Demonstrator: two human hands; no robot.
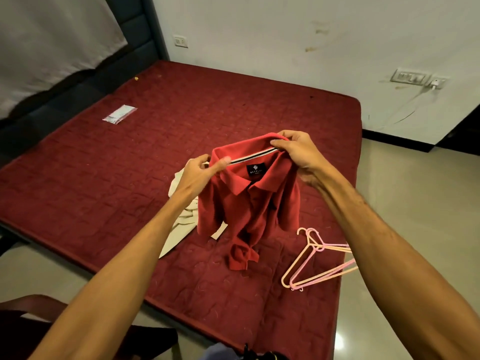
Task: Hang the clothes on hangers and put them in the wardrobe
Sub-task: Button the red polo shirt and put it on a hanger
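Currently held: red polo shirt (249,203), raised above the bed (130,165), its lower end bunched on the mattress. Left hand (200,175) pinches the collar's left side; right hand (298,154) pinches the collar's far right edge. Both hands curl round the fabric. Cream garment (179,224) lies crumpled on the bed, behind and left of the shirt. Pink and peach hangers (314,258) lie stacked near the bed's right edge. Clear plastic packet (120,114) rests far left on the mattress.
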